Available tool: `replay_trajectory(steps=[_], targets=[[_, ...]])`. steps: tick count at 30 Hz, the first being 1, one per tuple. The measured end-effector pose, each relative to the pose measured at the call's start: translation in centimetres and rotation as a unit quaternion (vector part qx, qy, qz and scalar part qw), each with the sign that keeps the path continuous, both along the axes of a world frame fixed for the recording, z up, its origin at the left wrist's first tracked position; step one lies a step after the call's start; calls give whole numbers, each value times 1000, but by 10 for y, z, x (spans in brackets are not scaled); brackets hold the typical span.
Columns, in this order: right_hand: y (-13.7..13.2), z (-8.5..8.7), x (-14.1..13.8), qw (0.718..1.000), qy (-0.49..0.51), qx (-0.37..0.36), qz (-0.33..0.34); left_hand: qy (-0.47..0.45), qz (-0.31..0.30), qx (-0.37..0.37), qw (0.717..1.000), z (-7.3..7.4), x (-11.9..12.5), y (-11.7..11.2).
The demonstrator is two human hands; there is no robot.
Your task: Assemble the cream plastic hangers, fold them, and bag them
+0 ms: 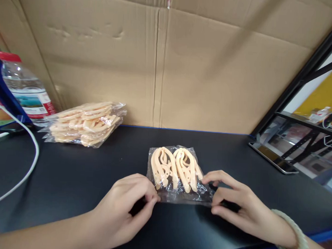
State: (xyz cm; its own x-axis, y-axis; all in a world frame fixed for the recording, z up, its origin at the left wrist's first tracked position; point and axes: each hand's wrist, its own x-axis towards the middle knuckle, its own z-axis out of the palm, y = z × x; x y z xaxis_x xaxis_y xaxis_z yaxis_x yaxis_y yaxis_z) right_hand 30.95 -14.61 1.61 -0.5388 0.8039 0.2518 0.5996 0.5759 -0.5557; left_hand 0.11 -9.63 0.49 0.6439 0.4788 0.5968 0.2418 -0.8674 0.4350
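Observation:
A clear plastic bag (171, 196) lies flat on the black table, its edge nearest me pulled straight between my hands. Inside it are peach-coloured plastic folding hangers (164, 166), folded up and lying side by side. My left hand (129, 207) pinches the bag's near left corner between thumb and fingers. At the near right corner, my right hand (238, 204) grips the bag with thumb and fingers, its index finger stretched along the bag's right side. A pale beaded bracelet circles my right wrist.
Bagged peach hangers (85, 124) are stacked at the back left. Beside them stands a large red-capped bottle (30, 85). A white cable (33, 162) curves along the left. A phone (273, 158) lies back right. Cardboard (207, 67) walls off the table's far edge.

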Motion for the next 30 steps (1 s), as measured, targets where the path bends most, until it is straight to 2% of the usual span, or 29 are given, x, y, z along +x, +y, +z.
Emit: replay_trajectory(steps=[5,8,12,15,19,25,30], targets=[[8,-12,-18,980,146,-81,-108,-34,55,-126,990,0,0,3],[17,-14,-22,963,191,-139,-133,-48,76,-150,985,-3,1,7],[27,-17,-26,952,208,-165,-152,-17,96,-93,991,-8,-1,10],[31,-21,-28,963,186,-124,-151,34,93,-55,994,-10,-3,10],[37,-23,-28,984,106,-47,-137,101,80,-1,992,-9,-6,12],[59,-19,-18,986,93,-52,-130,154,53,78,984,-5,-7,11],[87,-19,-11,984,93,-31,-151,179,41,61,981,-1,-3,5]])
